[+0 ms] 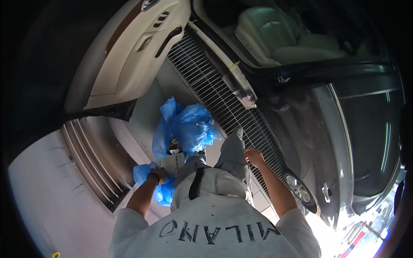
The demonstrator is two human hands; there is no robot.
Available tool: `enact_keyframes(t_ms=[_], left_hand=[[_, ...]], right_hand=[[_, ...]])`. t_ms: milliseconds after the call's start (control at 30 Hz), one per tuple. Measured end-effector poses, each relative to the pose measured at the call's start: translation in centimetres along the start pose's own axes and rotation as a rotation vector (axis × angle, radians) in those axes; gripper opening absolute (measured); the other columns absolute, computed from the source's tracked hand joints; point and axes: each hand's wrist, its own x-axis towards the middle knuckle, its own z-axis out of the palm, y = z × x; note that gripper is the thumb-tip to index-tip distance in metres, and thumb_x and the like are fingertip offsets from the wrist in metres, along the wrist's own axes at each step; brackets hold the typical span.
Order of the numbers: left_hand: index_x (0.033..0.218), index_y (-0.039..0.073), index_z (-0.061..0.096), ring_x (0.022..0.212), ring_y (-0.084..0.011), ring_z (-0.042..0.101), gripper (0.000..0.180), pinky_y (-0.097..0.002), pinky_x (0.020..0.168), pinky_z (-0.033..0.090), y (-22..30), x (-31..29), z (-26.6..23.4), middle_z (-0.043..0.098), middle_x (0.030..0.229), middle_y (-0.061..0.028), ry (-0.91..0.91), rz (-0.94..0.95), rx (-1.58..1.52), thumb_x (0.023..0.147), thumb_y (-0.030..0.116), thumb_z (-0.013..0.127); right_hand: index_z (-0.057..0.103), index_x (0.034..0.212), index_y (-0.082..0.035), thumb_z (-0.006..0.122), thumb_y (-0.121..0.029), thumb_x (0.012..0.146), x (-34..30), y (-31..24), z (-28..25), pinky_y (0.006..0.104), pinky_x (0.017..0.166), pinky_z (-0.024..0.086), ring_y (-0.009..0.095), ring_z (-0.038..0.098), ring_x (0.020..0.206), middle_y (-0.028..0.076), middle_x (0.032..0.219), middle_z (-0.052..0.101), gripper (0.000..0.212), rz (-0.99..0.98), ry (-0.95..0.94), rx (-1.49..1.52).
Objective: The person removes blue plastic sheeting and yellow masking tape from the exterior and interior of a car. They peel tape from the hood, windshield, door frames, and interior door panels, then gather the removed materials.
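Observation:
My left hand [159, 174] is closed on a crumpled blue plastic bag [164, 196], low at my left side. Just beyond it a light printed carton [173, 163] shows, partly covered by the bag's folds. A larger bunched part of blue plastic [189, 124] spreads out ahead of my legs; whether it is one bag with the held part I cannot tell. Small yellow and dark scraps peek out near its opening. Beside my right thigh hangs my right hand [254, 157], its fingers loosely curled, with nothing visible in them.
A dark car [318, 129] stands along the right, its beige seat [275, 38] visible inside. Its open door [133, 64] reaches in at the upper left. Under my feet runs a metal floor grating [202, 69]. A pale wall [47, 185] closes off the left.

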Motion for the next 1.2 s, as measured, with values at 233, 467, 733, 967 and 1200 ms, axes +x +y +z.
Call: enact_keyframes(t_ms=[233, 467, 733, 967, 1200], left_hand=[[0.130, 0.020, 0.070, 0.140, -0.0400, 0.040, 0.047, -0.0708, 0.117, 0.027, -3.6, 3.3, 6.5, 0.048, 0.149, -0.0096, 0.149, 0.007, -0.060, 0.084, 0.017, 0.067], [0.134, 0.024, 0.067, 0.153, -0.0378, 0.024, 0.046, -0.0681, 0.124, 0.003, -1.3, 3.7, 9.3, 0.040, 0.160, -0.0055, 0.468, -0.267, -0.318, 0.089, 0.023, 0.062], [0.138, 0.023, 0.063, 0.150, -0.0336, 0.031, 0.058, -0.0641, 0.123, 0.015, 4.0, 8.3, 3.7, 0.043, 0.158, -0.0072, 0.459, -0.229, -0.479, 0.081, 0.033, 0.068], [0.138, 0.011, 0.062, 0.134, -0.0365, 0.054, 0.060, -0.0458, 0.114, 0.044, 6.3, 14.6, -15.6, 0.059, 0.143, -0.0185, 0.279, -0.046, -0.500, 0.081, 0.027, 0.073], [0.133, 0.001, 0.058, 0.122, -0.0420, 0.058, 0.053, -0.0476, 0.106, 0.048, 8.5, 24.6, -44.2, 0.063, 0.129, -0.0235, 0.856, 0.280, -0.613, 0.085, 0.019, 0.071]], right_hand=[[0.066, 0.124, -0.002, 0.060, -0.014, 0.100, 2.9, -8.5, -0.1, 0.0355, 0.080, 0.060, 0.021, 0.074, 0.091, 0.012, 0.104, 0.075, 0.028, -0.001, -0.154, -0.274], [0.068, 0.103, 0.001, 0.053, -0.015, 0.103, 7.2, -16.1, 1.1, 0.0351, 0.069, 0.059, 0.021, 0.073, 0.077, 0.013, 0.084, 0.074, 0.022, -0.117, -0.266, -0.415], [0.074, 0.099, -0.004, 0.066, -0.018, 0.091, 15.7, -25.7, -3.9, 0.0364, 0.067, 0.058, 0.023, 0.072, 0.073, 0.011, 0.079, 0.073, 0.018, -0.288, -0.209, -0.587], [0.074, 0.102, -0.013, 0.063, -0.022, 0.092, 29.4, -36.7, -14.6, 0.0467, 0.091, 0.056, 0.036, 0.070, 0.105, 0.017, 0.107, 0.074, 0.017, -0.320, 0.065, -1.020], [0.056, 0.139, -0.007, 0.068, -0.027, 0.092, 41.0, -48.1, -23.4, 0.0493, 0.106, 0.046, 0.041, 0.053, 0.129, 0.021, 0.144, 0.052, 0.053, -0.466, 0.529, -0.923]])
